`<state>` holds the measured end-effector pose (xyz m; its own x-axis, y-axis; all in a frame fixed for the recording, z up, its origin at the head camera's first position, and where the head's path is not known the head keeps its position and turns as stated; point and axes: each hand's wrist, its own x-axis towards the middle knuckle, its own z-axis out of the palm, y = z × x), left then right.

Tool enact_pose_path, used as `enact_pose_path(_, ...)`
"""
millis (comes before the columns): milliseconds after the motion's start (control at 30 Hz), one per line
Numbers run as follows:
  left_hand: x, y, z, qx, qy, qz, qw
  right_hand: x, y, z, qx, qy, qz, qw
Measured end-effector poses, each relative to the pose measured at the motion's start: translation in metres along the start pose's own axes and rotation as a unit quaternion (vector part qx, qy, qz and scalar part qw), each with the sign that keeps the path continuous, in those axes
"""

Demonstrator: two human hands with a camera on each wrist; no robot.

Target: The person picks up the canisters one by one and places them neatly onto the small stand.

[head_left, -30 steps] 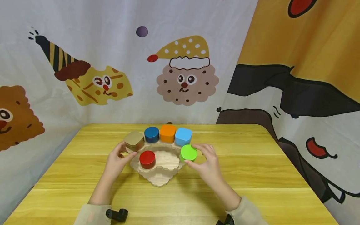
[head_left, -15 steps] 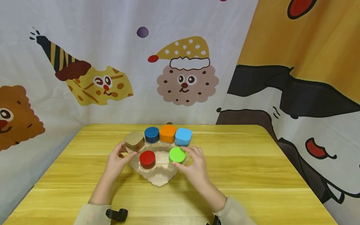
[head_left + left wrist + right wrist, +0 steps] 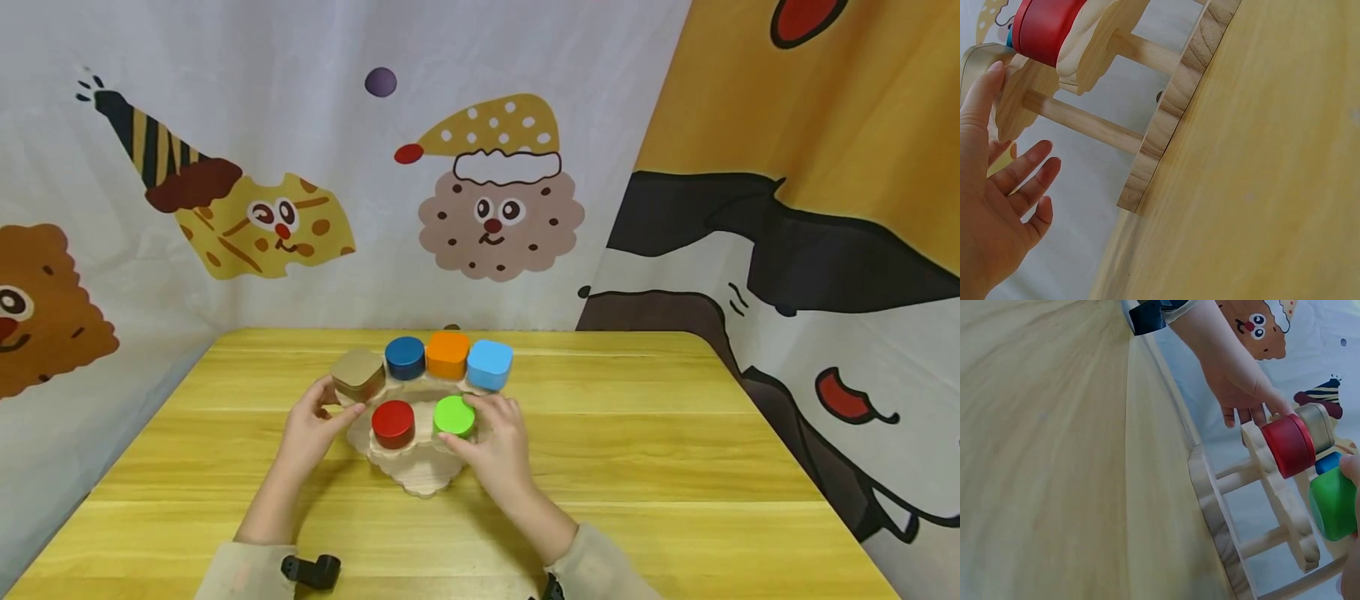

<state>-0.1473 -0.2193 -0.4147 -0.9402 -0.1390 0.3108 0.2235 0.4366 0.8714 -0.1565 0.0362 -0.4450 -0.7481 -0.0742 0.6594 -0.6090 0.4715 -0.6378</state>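
A wooden tiered stand [image 3: 424, 475] with scalloped shelves stands on the table. My right hand [image 3: 495, 437] pinches a light green round block [image 3: 453, 417] between thumb and fingers over the right part of the lower shelf. In the right wrist view, the green block [image 3: 1333, 503] appears slightly off the shelf. A red round block [image 3: 393, 423] sits at that shelf's left. My left hand [image 3: 315, 421] holds the gold block [image 3: 358, 375] at the upper shelf's left end, thumb in front; in the left wrist view its other fingers [image 3: 1029, 169] hang loose.
On the upper shelf a dark blue block [image 3: 405, 358], an orange block [image 3: 447, 356] and a light blue block [image 3: 490, 364] stand in a row. The wooden table [image 3: 675, 467] extends on both sides. A printed curtain [image 3: 300, 75] hangs behind.
My right hand has carried the green block leftward from the stand's right side to over the lower shelf, closer to the red block. My left hand has stayed in place.
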Motion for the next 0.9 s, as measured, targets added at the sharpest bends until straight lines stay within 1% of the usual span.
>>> enact_pose_path(167,0.0,0.0,0.0,-0.002,-0.002,0.001,1.0,0.0,0.002,0.006,-0.013,0.009,0.0,0.9999)
enact_pose_path(500,0.0,0.0,0.0,0.0,-0.001,0.002,1.0,-0.005,0.005,0.011,-0.027,0.007,0.018,0.9994)
enact_pose_path(733,0.0,0.0,0.0,0.003,-0.002,0.001,1.0,-0.006,0.004,0.013,-0.038,0.023,0.011,0.999)
enact_pose_path(900,0.001,-0.001,0.0,-0.002,-0.002,0.0,1.0,-0.008,0.003,0.015,-0.044,0.026,0.017,0.9986)
